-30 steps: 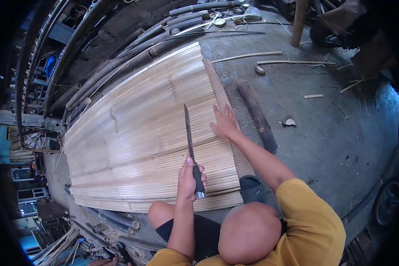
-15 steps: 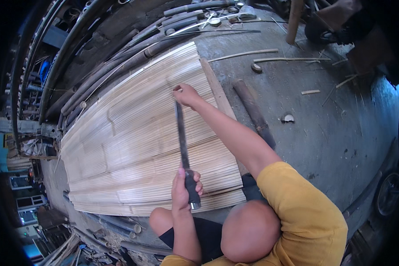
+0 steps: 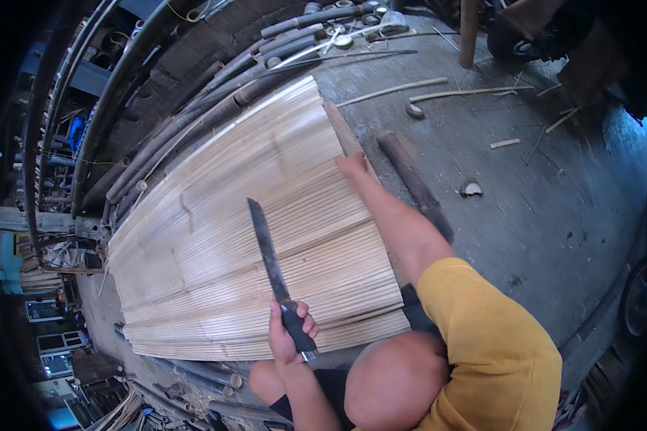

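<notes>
My left hand (image 3: 289, 334) is closed round the black handle of a machete (image 3: 267, 251). Its long dark blade points up and away over a broad layer of pale bamboo slats (image 3: 223, 251), laid side by side. My right hand (image 3: 351, 165) rests at the right-hand ends of the slats, by a wooden board (image 3: 343, 129). The fingers of that hand are curled in, and whatever they hold, if anything, is hidden. Both slats and machete lie in front of my bent knees.
Dark bamboo poles (image 3: 216, 111) lie along the far left side of the slats. Right of them, on the concrete floor (image 3: 510, 237), are a thick bamboo piece (image 3: 413, 176), thin strips (image 3: 471, 93) and a small cut ring (image 3: 471, 188). A wheel (image 3: 636, 298) stands at the right rim.
My right hand has moved from over the slats, near the blade tip, rightward to their ends. The machete has shifted slightly down, its tip swinging left and lower.
</notes>
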{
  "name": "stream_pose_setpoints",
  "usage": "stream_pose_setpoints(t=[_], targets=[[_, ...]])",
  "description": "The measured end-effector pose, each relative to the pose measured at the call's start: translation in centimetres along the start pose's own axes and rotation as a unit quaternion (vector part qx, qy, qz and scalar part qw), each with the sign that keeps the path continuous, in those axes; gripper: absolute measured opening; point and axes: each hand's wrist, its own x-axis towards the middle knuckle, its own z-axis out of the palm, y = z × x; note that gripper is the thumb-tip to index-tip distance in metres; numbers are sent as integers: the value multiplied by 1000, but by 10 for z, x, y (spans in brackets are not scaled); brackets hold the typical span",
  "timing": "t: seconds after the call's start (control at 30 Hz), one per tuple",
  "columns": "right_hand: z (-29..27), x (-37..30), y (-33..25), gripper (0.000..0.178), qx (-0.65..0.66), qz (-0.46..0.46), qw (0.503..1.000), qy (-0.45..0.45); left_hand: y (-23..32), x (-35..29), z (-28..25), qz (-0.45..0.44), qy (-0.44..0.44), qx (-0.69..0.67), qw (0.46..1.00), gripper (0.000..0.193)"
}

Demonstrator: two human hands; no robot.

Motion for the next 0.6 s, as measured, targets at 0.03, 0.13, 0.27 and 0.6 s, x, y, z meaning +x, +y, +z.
stream_pose_setpoints(t=[0.03, 0.13, 0.27, 0.6], targets=[[-12, 16, -4, 55, 33, -31, 998, -52, 1, 0, 3, 0, -19, 9, 1000, 51], [-3, -1, -60, 38, 168, -211, 961, -67, 8, -5, -18, 16, -24, 17, 999, 46], [-23, 18, -113, 44, 51, -313, 948, -36, 11, 0, -6, 20, -16, 51, 998, 46], [-107, -64, 42, 74, -112, -277, 953, 51, -50, 77, 45, 7, 23, 233, 972, 54]])
